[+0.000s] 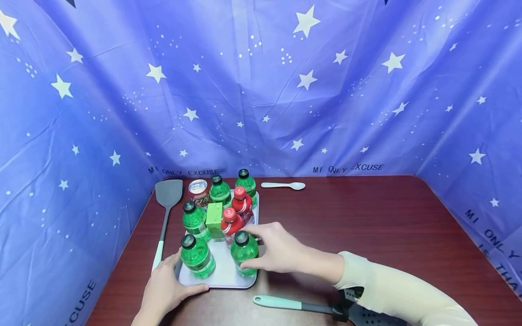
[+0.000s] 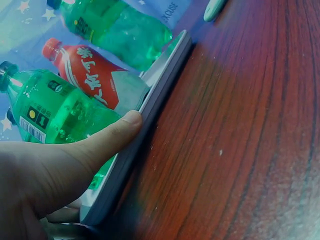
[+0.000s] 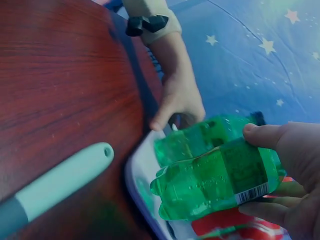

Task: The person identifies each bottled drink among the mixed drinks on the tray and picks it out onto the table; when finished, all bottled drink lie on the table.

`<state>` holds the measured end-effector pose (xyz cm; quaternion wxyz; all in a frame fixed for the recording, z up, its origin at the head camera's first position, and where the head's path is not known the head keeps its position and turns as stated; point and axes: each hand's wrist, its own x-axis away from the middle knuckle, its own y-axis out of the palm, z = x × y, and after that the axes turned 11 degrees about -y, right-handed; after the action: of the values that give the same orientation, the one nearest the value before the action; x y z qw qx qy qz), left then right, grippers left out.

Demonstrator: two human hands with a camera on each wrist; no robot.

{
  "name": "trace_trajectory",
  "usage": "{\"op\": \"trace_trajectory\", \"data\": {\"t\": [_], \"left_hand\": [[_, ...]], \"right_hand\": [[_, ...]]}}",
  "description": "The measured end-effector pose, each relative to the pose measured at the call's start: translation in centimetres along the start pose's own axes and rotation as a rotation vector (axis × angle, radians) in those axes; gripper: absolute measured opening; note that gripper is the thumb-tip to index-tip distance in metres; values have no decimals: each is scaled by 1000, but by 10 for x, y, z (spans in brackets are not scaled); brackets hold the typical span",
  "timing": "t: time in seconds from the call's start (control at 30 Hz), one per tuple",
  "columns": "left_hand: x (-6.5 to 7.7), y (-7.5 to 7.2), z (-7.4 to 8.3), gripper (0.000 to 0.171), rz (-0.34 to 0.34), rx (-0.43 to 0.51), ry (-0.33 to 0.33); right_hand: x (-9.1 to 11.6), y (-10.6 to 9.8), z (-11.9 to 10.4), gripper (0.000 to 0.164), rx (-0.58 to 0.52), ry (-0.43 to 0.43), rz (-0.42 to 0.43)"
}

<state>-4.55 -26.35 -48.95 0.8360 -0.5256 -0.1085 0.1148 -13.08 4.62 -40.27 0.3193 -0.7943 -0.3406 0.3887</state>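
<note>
My left hand (image 1: 163, 285) grips the front left corner of a pale tray (image 1: 222, 259), its thumb on the rim (image 2: 167, 72). With thumb and fingers, my right hand (image 1: 281, 251) holds a green soda bottle (image 3: 210, 182) with a black cap at the tray's front right; whether its base touches the tray I cannot tell. Another green bottle (image 1: 198, 261) stands beside my left hand. Farther back on the tray are more green bottles (image 1: 195, 222), two red-labelled bottles (image 1: 231, 227) and a green drink carton (image 1: 215, 222). A drink can (image 1: 199, 194) stands at the back left.
Left of the tray lies a grey turner (image 1: 169, 195) with a mint handle. A white spoon (image 1: 282, 185) lies at the back. In front, under the right arm, a mint-handled slotted turner (image 1: 278, 302) lies on the dark red table (image 1: 367, 217). A starry blue curtain (image 1: 265, 99) encloses the table.
</note>
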Motion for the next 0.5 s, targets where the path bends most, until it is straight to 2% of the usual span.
{"op": "trace_trajectory", "data": {"t": [0.2, 0.37, 0.5], "left_hand": [[0, -2, 1, 144, -18, -26, -14], [0, -2, 2, 144, -17, -27, -6], [-1, -2, 2, 145, -15, -28, -4]], "right_hand": [[10, -29, 10, 55, 8, 33, 85], [19, -54, 27, 52, -10, 84, 151], [23, -72, 44, 54, 44, 134, 203]]}}
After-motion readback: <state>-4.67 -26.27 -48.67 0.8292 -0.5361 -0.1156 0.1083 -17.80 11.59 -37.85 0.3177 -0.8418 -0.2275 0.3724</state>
